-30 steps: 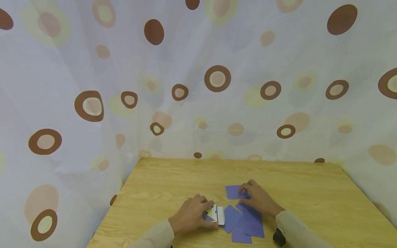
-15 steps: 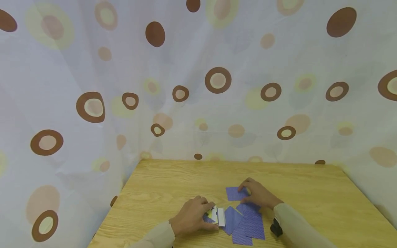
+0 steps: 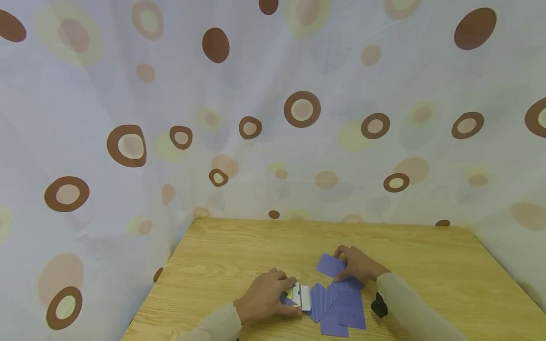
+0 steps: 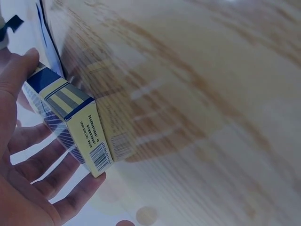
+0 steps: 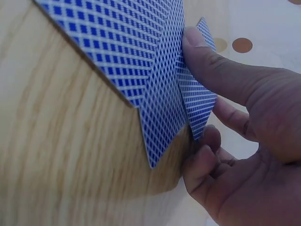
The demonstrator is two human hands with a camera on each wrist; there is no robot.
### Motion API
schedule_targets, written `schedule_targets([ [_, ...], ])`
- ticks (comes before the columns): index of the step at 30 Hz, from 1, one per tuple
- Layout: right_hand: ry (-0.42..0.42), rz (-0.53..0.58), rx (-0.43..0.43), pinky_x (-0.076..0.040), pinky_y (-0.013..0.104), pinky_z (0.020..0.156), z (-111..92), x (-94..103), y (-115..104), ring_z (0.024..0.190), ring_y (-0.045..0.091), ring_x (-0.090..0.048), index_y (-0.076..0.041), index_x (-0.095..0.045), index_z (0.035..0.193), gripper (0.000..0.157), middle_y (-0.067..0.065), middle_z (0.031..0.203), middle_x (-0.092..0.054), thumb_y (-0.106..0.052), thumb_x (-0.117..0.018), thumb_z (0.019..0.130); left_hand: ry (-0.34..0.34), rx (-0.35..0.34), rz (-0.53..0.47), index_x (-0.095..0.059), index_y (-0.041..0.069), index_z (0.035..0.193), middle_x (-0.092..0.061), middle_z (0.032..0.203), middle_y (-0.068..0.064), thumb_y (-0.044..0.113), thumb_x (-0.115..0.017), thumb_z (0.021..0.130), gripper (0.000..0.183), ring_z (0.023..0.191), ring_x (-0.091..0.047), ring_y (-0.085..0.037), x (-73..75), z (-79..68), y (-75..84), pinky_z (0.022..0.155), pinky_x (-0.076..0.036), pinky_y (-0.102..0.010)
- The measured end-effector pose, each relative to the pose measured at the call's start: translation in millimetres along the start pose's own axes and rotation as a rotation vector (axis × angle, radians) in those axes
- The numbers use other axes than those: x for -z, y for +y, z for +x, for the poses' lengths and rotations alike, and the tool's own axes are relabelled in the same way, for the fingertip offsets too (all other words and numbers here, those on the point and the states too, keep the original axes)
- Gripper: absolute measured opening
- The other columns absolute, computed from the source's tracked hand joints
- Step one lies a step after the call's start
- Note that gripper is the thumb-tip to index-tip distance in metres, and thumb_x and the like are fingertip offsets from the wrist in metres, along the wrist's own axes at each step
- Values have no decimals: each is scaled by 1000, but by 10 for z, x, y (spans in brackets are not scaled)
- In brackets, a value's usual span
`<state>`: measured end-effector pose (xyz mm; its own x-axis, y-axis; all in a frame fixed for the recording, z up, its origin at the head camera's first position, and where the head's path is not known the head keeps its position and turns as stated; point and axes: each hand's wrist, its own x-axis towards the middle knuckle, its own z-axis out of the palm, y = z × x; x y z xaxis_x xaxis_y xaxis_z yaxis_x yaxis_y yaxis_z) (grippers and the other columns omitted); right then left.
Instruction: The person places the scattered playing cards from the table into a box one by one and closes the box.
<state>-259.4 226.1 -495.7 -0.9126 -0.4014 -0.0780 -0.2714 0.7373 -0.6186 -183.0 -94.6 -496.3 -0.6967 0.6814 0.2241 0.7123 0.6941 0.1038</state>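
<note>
My left hand (image 3: 263,296) grips a small playing card box (image 4: 77,117) from the side, thumb at one end and fingers along the other. Its open white flap (image 3: 305,298) points right, towards the cards. A patterned blue face and a barcode end show in the left wrist view. At the far end of the spread, my right hand (image 3: 359,265) pinches a blue-backed playing card (image 3: 327,265) between thumb and curled fingers. Several more playing cards (image 3: 350,308) lie face down and overlapping between the two hands, blue checked backs up.
The wooden table (image 3: 239,241) carries everything. Behind it and to the left hangs a pale curtain (image 3: 264,156) with brown and yellow round prints. A black device (image 3: 379,305) sits at the right sleeve's cuff.
The far card has turned clockwise and shifted a little right under my right hand, whose fingers have closed in on it. My left hand and the box stay in place.
</note>
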Motion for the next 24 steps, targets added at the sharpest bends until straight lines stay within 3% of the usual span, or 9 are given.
schedule_targets([
  [6,54,-22,-4,-49,44,80,-37,-24,-8,90,24,-52,-5,-60,119,63,12,103,-54,-27,-95,72,-10,2,2,-70,19,133,-69,113,2,75,-70,81,77,92,-55,-6,-23,-2,1,65,-42,-16],
  [12,118,-94,32,-51,50,85,-96,-31,-48,97,27,-59,-4,-63,119,63,11,107,-63,-28,-95,72,-13,-6,16,-69,18,134,-69,114,1,75,-70,82,77,95,-58,-8,-4,4,4,68,-44,-17],
  [18,81,-199,45,-52,46,82,-106,-76,-16,89,20,-54,4,-68,127,71,12,107,-61,-40,-91,76,-34,4,16,-69,19,135,-68,115,2,76,-69,81,79,98,-59,-9,4,3,15,72,-47,-19],
  [24,71,-229,69,-51,43,77,-141,-73,-7,86,19,-51,9,-65,129,81,14,105,-59,-46,-90,76,-28,4,18,-69,19,135,-68,114,2,76,-70,81,78,98,-59,-9,9,7,14,72,-48,-20],
])
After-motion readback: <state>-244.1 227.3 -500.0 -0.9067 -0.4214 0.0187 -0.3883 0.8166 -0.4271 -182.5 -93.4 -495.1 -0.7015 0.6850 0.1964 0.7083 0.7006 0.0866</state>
